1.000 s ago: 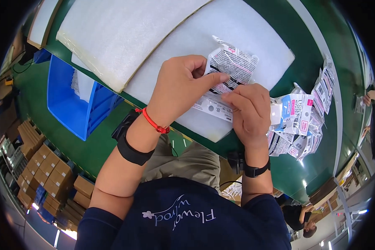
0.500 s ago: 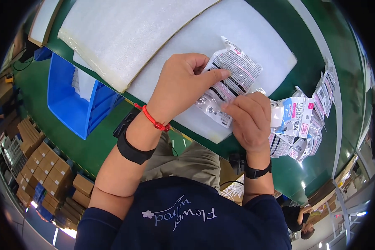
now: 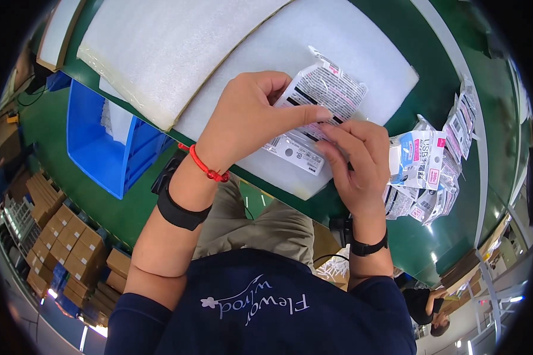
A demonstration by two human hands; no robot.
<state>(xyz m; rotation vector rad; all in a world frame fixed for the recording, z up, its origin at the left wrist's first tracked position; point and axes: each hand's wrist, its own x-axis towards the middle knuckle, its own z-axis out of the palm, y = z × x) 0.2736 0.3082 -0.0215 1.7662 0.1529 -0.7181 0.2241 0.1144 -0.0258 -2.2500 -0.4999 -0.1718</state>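
A clear plastic packet with a printed back label in black, white and pink is held up over a white foam sheet. My left hand grips its left side, thumb on the printed face and the other fingers behind it. At the packet's lower right edge is my right hand, thumb and forefinger curled against the plastic. The hands nearly meet there. Exactly what the right fingertips pinch is hard to see.
Several similar packets lie heaped to the right on the green table. Beneath the held packet is the white foam sheet, with a foam-covered stack to its left. A blue bin stands left of the table edge; cartons are beyond.
Both hands and the packet have shifted slightly. The right fingers have moved up along the packet's edge, closer to the left thumb.
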